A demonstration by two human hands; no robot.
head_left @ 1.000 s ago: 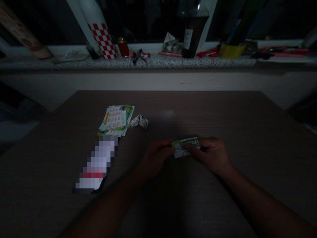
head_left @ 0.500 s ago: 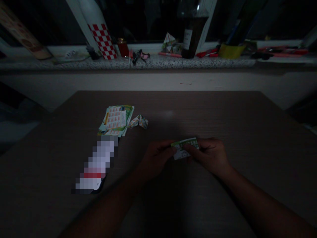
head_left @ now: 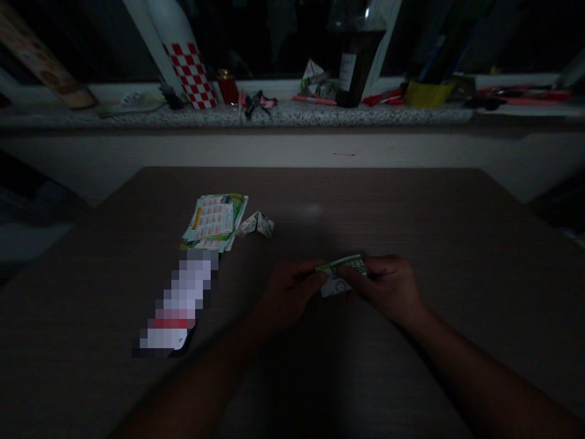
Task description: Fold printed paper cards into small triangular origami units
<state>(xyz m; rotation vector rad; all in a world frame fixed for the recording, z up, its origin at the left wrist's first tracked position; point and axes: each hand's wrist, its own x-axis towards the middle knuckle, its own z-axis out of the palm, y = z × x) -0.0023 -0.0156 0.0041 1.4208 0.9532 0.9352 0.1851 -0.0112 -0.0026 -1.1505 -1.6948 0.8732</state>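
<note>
Both my hands pinch a small folded piece of green and white printed paper [head_left: 336, 286] above the wooden table. My left hand [head_left: 292, 289] grips its left end, thumb on top. From the other side my right hand [head_left: 393, 283] holds it, with the thumb lying across the paper's face. The fingers beneath the paper are mostly hidden. Further off to the left lies a stack of printed slips [head_left: 212, 219], green and white with orange print. A folded paper piece [head_left: 257, 224] touches or nearly touches the stack's right side.
A phone [head_left: 183, 305] with a blurred-out lit screen lies left of my hands on the table [head_left: 365, 207]. Behind, a stone windowsill [head_left: 283, 116] carries a red-and-white checkered bottle [head_left: 189, 76], a dark labelled bottle [head_left: 354, 67], a small red jar [head_left: 227, 88] and a yellow holder [head_left: 427, 94].
Almost nothing differs. The folded paper's lower edge has tipped very slightly, while both hands keep their hold in the same place.
</note>
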